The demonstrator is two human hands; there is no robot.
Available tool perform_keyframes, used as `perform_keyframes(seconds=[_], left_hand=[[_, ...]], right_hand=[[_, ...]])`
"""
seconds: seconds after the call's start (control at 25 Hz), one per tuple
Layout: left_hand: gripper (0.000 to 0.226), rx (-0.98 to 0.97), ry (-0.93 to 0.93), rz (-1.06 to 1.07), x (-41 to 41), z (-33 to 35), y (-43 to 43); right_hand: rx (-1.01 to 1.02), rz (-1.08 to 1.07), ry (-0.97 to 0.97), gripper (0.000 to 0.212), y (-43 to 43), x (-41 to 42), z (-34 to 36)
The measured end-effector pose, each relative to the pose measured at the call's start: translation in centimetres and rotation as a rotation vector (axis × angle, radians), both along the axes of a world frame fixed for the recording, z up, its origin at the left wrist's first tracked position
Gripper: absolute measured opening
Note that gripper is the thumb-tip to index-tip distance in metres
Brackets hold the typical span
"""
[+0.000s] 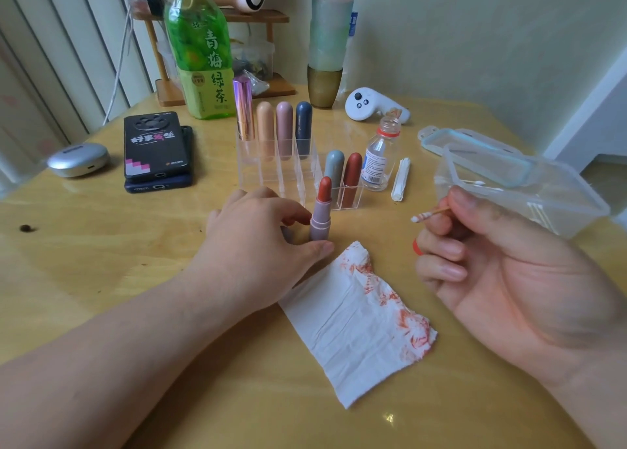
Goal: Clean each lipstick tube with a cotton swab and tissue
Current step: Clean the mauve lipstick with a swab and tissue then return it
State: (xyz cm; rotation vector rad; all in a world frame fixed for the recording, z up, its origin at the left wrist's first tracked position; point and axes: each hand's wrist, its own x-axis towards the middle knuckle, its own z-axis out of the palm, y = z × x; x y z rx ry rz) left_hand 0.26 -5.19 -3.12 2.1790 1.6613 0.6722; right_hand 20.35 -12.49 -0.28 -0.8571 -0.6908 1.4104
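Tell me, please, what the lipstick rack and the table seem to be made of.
Lipstick rack: clear, glossy hard plastic, likely acrylic; you can see straight through its walls. Table: yellowish wood or wood-look laminate, glossy; grain and glare show.

A home: yellow table [101, 279] with phones [156, 146], green tea bottle [200, 55], radiator [61, 41].

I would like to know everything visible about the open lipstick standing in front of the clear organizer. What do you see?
The open lipstick stands upright on the yellow table, cap off. Its tube is matte mauve, plastic by its look, with a paler pink collar. A rounded orange-red bullet rises from the top. The left hand holds its lower part, with the thumb at the base and the fingers behind. It stands just before the clear organizer, close to the stained tissue's far corner and apparently apart from it.
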Motion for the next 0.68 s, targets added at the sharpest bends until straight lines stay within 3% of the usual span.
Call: perform_keyframes(seconds=[0.16, 0.32, 0.36, 0.48, 0.56, 0.68], left_hand=[[0.027, 0.054, -0.041, -0.006, 0.2, -0.1, -0.1], [0.024, 0.302, -0.367, -0.038, -1.2, 1.6, -1.6], [0.027, 0.214, -0.536, -0.095, -1.3, 2.0, -2.3], [0.026, -0.472, -1.122, -0.417, 0.0, 1.9, -4.6], [0.015, -0.774, -1.251, -0.448, 0.9, 0.8, -5.5], [0.018, -0.895, -1.321, -0.436, 1.7, -0.1, -5.8]], right_hand=[[0.014, 0.013, -0.017, 0.007, -0.2, -0.1, 0.1], [0.057, -0.016, -0.039, 0.008, -0.4, -0.1, 0.3], [0.077, -0.032, -0.051, 0.009, -0.4, -0.1, 0.4], [0.163, -0.071, -0.121, 0.012, -0.5, 0.0, 0.5], [0.256, -0.074, -0.236, 0.011, -0.7, 0.0, 0.3], [0.399, -0.118, -0.483, 0.010, -0.8, 0.5, -0.3]])
